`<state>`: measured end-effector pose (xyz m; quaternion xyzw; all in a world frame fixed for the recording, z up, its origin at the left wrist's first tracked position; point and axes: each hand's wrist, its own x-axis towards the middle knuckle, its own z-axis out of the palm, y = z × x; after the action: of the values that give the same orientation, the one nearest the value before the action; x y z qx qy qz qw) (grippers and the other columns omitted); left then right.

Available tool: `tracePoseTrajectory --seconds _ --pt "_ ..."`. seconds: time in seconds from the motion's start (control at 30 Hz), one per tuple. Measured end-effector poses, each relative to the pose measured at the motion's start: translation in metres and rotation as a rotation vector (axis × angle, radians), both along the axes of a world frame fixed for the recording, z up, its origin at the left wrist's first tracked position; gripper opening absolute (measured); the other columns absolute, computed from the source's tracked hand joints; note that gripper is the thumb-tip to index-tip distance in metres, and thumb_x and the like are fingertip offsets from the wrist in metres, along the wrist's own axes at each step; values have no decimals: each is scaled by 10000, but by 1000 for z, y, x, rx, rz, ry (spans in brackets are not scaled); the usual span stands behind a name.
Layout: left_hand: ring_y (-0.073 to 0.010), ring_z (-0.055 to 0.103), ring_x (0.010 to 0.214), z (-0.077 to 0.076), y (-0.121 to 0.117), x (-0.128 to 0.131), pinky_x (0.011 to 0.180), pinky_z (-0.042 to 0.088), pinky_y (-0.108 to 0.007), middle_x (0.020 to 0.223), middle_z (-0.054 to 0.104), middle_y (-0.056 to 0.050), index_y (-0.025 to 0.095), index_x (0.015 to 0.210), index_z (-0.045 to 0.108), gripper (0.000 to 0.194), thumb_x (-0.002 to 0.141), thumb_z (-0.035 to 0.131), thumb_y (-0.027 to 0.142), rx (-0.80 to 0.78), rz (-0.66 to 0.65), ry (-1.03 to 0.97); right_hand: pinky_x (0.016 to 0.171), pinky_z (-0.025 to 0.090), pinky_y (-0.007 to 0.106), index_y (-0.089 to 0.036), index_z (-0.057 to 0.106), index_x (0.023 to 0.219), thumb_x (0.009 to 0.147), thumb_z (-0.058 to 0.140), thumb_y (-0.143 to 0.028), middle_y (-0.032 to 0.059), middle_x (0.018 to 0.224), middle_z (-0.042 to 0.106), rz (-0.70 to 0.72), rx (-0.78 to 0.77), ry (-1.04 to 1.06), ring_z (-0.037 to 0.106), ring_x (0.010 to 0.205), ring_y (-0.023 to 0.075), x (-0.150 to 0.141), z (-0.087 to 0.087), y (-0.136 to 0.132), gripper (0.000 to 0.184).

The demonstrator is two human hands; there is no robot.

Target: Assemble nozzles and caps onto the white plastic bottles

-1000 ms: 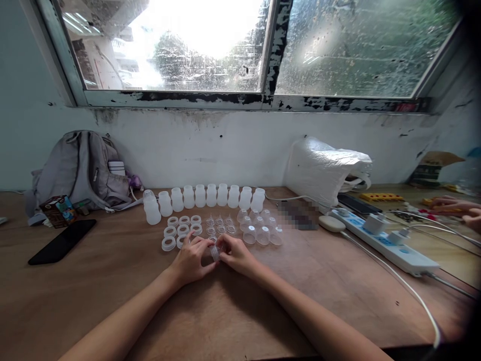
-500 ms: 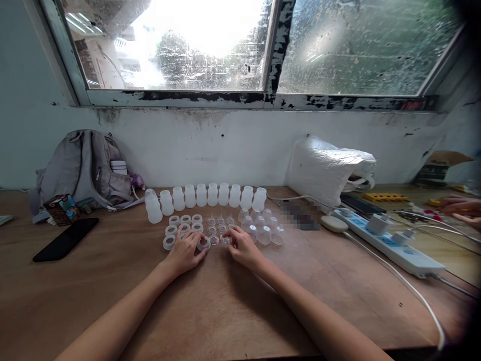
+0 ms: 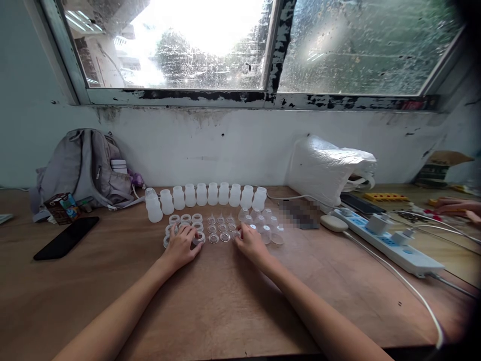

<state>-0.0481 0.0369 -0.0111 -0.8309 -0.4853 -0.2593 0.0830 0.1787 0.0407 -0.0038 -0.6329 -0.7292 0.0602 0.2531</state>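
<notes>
My left hand (image 3: 181,246) is over the front of a group of white bottle collar rings (image 3: 185,219). Its thumb and fingers close around the front-right ring (image 3: 199,239). To the right stand clear bottle nipples (image 3: 224,236) in short rows. My right hand (image 3: 251,244) rests at their front right corner, its fingertips pinched at a nipple (image 3: 236,234) that they partly cover. Clear domed caps (image 3: 265,233) are grouped just beyond that hand, on its right. Behind everything, frosted baby bottles (image 3: 201,194) stand in a curved row; the leftmost bottle (image 3: 153,205) has a top fitted.
A grey backpack (image 3: 80,160), a small box (image 3: 62,208) and a black phone (image 3: 66,238) lie left. A white plastic bag (image 3: 330,168), a white round device (image 3: 334,223) and a power strip (image 3: 391,243) with cables are right. Another person's hand (image 3: 456,206) shows at far right.
My left hand has drawn the front-right ring left and slightly back, closer to the other rings. My right hand has shifted right, from the middle front nipple to the right front one.
</notes>
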Motion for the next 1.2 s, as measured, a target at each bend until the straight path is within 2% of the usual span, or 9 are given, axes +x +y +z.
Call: tracePoseTrajectory --seconds 0.4,0.63,0.73,0.83,0.93,1.03,1.1,1.2 --pt "-229 484 957 1 3 -3 953 184 -468 931 581 -57 200 788 522 173 726 485 357 34 -7 -24 604 310 237 -145 524 845 768 435 -213 66 731 574 9 -29 -42 519 695 161 1 -8 4 136" --pt "-217 492 974 4 3 -3 965 193 -449 973 579 -50 204 911 513 214 759 460 344 48 -15 -70 587 306 239 -146 522 861 772 431 -223 70 723 586 -6 -53 -52 528 689 168 1 -9 5 149" --pt "-218 480 996 13 6 -5 950 246 -426 1010 551 -54 210 953 494 225 765 461 327 84 -2 -118 584 305 242 -144 524 873 774 428 -224 72 725 589 -4 -56 -59 532 695 174 2 -10 7 159" --pt "-241 407 1089 27 15 -17 924 303 -402 1142 439 -92 202 1020 450 289 750 484 301 220 128 -281 591 310 243 -142 527 887 777 428 -232 82 751 595 -1 -61 -58 534 718 179 2 -11 7 173" --pt "-258 286 1182 39 31 -39 951 277 -403 1246 287 -142 162 1134 343 473 709 529 258 379 290 -491 599 320 246 -137 516 928 771 438 -233 88 766 596 -7 -60 -41 536 714 179 1 -10 7 200" --pt "-272 264 1188 38 53 -66 972 241 -406 1234 295 -168 126 1169 291 644 627 605 277 443 409 -631 601 329 249 -132 492 982 764 449 -229 68 713 588 -7 -44 -8 535 677 175 0 -9 5 243" --pt "-281 311 1160 30 67 -81 947 276 -403 1215 336 -176 117 1179 272 742 573 644 330 353 521 -713 604 333 250 -131 485 1002 760 456 -225 57 683 581 -2 -25 22 533 665 173 0 -7 4 261" --pt "-290 429 1073 16 82 -97 868 358 -403 1156 434 -169 114 1181 272 825 528 650 450 52 668 -817 607 339 249 -131 482 1017 757 461 -217 49 660 577 12 10 72 530 648 167 0 -4 2 275"
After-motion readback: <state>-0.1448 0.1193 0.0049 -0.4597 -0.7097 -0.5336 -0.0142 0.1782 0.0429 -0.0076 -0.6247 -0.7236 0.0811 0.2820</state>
